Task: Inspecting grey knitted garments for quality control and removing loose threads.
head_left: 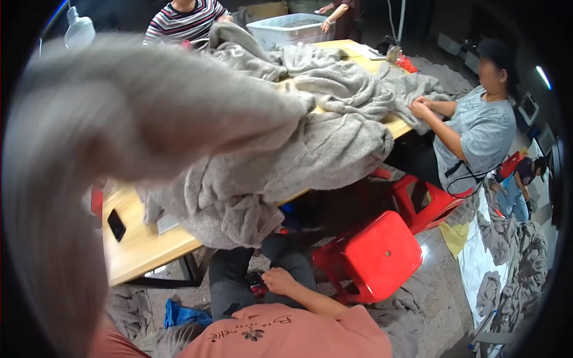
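Observation:
A large piece of fluffy grey fabric [334,155] is heaped over the near edge of the wooden table [146,253]. A blurred length of grey fabric [155,113] rises across the left of the view, close to me. My left arm goes up behind or under it, and my left hand is hidden. Resting at my thigh, my right hand [280,280] has its fingers curled closed. Beside its fingers lies a small dark and red thing; I cannot tell whether the hand holds it. A dark phone [117,225] lies on the table.
Red plastic stools [382,253] stand to my right. A person in a grey shirt [480,125] sits beyond them, both hands on grey fabric. A person in a striped top [185,24] is across the table, near a clear plastic tub [289,36]. More fabric [528,262] lies on the floor.

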A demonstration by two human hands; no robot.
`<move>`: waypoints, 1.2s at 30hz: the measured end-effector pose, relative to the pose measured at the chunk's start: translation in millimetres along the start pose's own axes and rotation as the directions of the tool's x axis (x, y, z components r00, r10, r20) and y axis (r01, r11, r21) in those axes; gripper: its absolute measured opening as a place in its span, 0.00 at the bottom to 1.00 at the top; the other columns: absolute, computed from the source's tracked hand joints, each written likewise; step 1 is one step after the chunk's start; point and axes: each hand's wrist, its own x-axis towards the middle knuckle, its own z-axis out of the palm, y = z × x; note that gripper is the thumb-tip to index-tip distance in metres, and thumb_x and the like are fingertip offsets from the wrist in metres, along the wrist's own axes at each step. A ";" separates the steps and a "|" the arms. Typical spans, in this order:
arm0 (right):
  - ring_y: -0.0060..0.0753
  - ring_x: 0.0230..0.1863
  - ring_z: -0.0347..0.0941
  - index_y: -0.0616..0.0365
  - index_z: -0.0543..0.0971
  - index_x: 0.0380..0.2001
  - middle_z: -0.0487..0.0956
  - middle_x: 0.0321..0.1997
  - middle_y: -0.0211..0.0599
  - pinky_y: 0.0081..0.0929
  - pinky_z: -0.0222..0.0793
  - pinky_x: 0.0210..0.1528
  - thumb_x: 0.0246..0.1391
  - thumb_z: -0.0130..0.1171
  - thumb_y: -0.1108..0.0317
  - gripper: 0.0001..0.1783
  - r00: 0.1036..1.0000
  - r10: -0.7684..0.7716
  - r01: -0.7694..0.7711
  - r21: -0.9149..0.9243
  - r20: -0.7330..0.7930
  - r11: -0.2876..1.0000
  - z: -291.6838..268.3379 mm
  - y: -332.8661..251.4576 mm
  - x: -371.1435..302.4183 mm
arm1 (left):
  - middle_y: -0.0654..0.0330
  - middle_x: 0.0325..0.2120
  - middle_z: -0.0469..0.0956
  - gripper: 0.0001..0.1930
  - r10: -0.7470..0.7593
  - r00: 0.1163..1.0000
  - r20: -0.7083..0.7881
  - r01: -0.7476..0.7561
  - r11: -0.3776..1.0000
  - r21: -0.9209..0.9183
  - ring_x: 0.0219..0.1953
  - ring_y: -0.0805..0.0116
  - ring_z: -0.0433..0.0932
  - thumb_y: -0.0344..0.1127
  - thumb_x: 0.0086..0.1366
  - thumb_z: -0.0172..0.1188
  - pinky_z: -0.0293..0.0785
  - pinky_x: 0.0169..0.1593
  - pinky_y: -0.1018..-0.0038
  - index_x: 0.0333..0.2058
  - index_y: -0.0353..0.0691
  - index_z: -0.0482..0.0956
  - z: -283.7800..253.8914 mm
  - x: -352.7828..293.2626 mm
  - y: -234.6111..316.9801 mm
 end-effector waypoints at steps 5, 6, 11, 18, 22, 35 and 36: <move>0.44 0.31 0.71 0.59 0.73 0.23 0.74 0.26 0.42 0.39 0.65 0.35 0.40 0.48 0.67 0.08 0.997 0.025 -0.024 -0.009 0.070 1.000 -2.5 -1.6 0.3 | 0.63 0.20 0.61 0.07 -0.265 0.886 0.380 0.344 0.926 -0.155 0.25 0.74 0.64 0.35 0.52 0.50 0.62 0.27 0.80 0.21 0.39 0.67 -102.0 -48.2 -244.1; 0.46 0.34 0.71 0.60 0.74 0.26 0.75 0.29 0.43 0.37 0.65 0.37 0.42 0.48 0.66 0.10 0.990 0.131 -0.128 0.069 -0.043 0.989 -3.1 6.1 -11.3 | 0.66 0.18 0.59 0.06 -0.278 0.816 0.508 0.424 0.884 -0.198 0.23 0.75 0.62 0.34 0.51 0.50 0.60 0.25 0.80 0.19 0.41 0.66 -166.3 -43.7 -375.1; 0.39 0.41 0.71 0.61 0.73 0.40 0.77 0.34 0.41 0.30 0.67 0.43 0.48 0.51 0.62 0.17 0.795 0.528 -0.073 0.818 -0.298 0.571 29.1 21.6 23.3 | 0.73 0.11 0.60 0.07 -0.488 0.371 0.790 0.735 0.674 0.071 0.15 0.84 0.57 0.33 0.43 0.54 0.50 0.18 0.83 0.12 0.43 0.67 -138.5 -218.7 -344.4; 0.30 0.44 0.67 0.61 0.67 0.43 0.70 0.43 0.34 0.25 0.63 0.44 0.51 0.51 0.61 0.19 0.462 0.880 0.021 0.993 -0.113 0.117 -45.0 21.5 29.2 | 0.53 0.19 0.75 0.09 -0.198 -0.005 0.980 0.188 0.962 0.196 0.22 0.64 0.75 0.34 0.45 0.61 0.69 0.28 0.73 0.25 0.35 0.77 -53.7 -262.8 -287.1; 0.29 0.42 0.68 0.66 0.68 0.43 0.72 0.42 0.36 0.24 0.62 0.43 0.46 0.55 0.72 0.19 0.435 0.790 0.104 0.896 -0.432 0.432 -67.8 38.3 54.6 | 0.52 0.20 0.74 0.10 0.091 -0.060 0.994 -0.137 0.986 -0.098 0.26 0.52 0.73 0.34 0.43 0.61 0.70 0.31 0.66 0.26 0.37 0.77 -25.3 -256.6 -275.1; 0.29 0.40 0.71 0.69 0.70 0.41 0.75 0.40 0.40 0.26 0.65 0.43 0.38 0.57 0.77 0.21 0.602 0.797 -0.219 0.970 0.049 0.106 -41.6 29.3 22.8 | 0.51 0.53 0.58 0.30 0.762 0.242 0.601 -0.760 0.534 -0.371 0.54 0.56 0.58 0.33 0.43 0.61 0.59 0.50 0.60 0.49 0.42 0.64 241.7 -180.1 -156.4; 0.32 0.46 0.69 0.67 0.67 0.46 0.74 0.44 0.38 0.25 0.63 0.48 0.39 0.56 0.79 0.25 0.659 0.752 -0.298 0.911 -0.019 0.284 -28.3 34.1 21.0 | 0.53 0.55 0.56 0.33 0.691 0.246 0.679 -0.795 0.545 -0.267 0.56 0.55 0.55 0.34 0.42 0.61 0.54 0.54 0.56 0.51 0.44 0.63 262.0 -180.8 -158.3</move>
